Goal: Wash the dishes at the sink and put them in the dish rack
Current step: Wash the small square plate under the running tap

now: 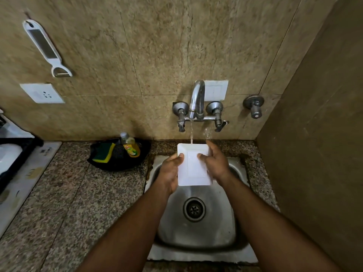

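While water runs, L hand [170, 172] & R hand [215, 162] gripping plate [193, 173] edges above sink [196, 228].

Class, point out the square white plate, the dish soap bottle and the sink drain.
square white plate [193, 167]: head view, its flat centre.
dish soap bottle [132, 148]: head view, its label.
sink drain [194, 209]: head view, its strainer.

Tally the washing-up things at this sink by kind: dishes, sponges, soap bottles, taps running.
Dishes: 1, the white square plate, gripped by the left hand and right hand under the water
Sponges: 1, the green-and-yellow sponge
Soap bottles: 1, the yellow bottle
Taps running: 1, the tap
Total: 4
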Demonstrator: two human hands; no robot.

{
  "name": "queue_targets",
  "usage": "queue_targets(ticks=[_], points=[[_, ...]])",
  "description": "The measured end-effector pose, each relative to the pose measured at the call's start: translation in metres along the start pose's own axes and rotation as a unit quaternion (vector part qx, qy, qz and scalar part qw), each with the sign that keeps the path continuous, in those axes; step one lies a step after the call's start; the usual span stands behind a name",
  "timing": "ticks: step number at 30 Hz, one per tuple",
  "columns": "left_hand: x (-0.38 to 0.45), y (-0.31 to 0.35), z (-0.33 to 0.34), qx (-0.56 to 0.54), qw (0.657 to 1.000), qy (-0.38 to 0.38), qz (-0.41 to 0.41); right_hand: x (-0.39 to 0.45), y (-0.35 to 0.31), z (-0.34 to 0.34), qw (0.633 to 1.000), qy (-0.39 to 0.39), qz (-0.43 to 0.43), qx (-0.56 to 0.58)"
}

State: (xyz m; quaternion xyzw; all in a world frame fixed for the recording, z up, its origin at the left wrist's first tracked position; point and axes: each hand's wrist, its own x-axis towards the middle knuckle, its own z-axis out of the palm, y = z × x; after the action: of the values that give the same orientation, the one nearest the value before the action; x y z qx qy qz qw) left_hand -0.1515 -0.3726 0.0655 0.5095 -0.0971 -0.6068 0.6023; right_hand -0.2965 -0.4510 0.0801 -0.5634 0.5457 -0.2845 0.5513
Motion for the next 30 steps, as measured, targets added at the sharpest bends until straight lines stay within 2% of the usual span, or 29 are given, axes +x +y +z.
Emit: queue_targets(ticks=[2, 7, 10, 12, 17, 21, 25, 30], points=[[0.002, 0.001, -0.005, -0.006, 1.0, 0.002, 0.008, 0.0, 0.001, -0.003, 0.996, -0.003, 0.047, 0.081], [0.006, -0.001, -0.019, -0.03, 0.997, 0.065, 0.006, -0.002, -0.008, 0.006, 0.994, -0.04, 0.054, 0.09], [0.012, 0.002, -0.017, 0.019, 0.992, 0.124, -0.013, 0.002, -0.016, 0.014, 0.992, -0.022, 0.063, 0.104], [0.015, 0.006, -0.01, 0.033, 0.988, 0.153, 0.0, 0.008, -0.02, 0.015, 0.983, 0.007, 0.094, 0.157], [0.015, 0.026, 0.002, 0.039, 0.998, 0.049, 0.023, 0.02, -0.02, -0.004, 0.943, 0.047, 0.176, 0.277], [0.014, 0.037, 0.016, -0.003, 0.999, 0.029, 0.028, 0.021, -0.011, -0.007, 0.916, 0.053, 0.199, 0.345], [0.022, 0.038, 0.025, -0.037, 0.996, 0.069, 0.045, 0.02, -0.014, -0.003, 0.885, 0.109, 0.202, 0.406], [0.027, 0.031, 0.018, 0.018, 0.988, 0.148, 0.028, 0.015, -0.031, 0.011, 0.899, 0.13, 0.166, 0.383]])
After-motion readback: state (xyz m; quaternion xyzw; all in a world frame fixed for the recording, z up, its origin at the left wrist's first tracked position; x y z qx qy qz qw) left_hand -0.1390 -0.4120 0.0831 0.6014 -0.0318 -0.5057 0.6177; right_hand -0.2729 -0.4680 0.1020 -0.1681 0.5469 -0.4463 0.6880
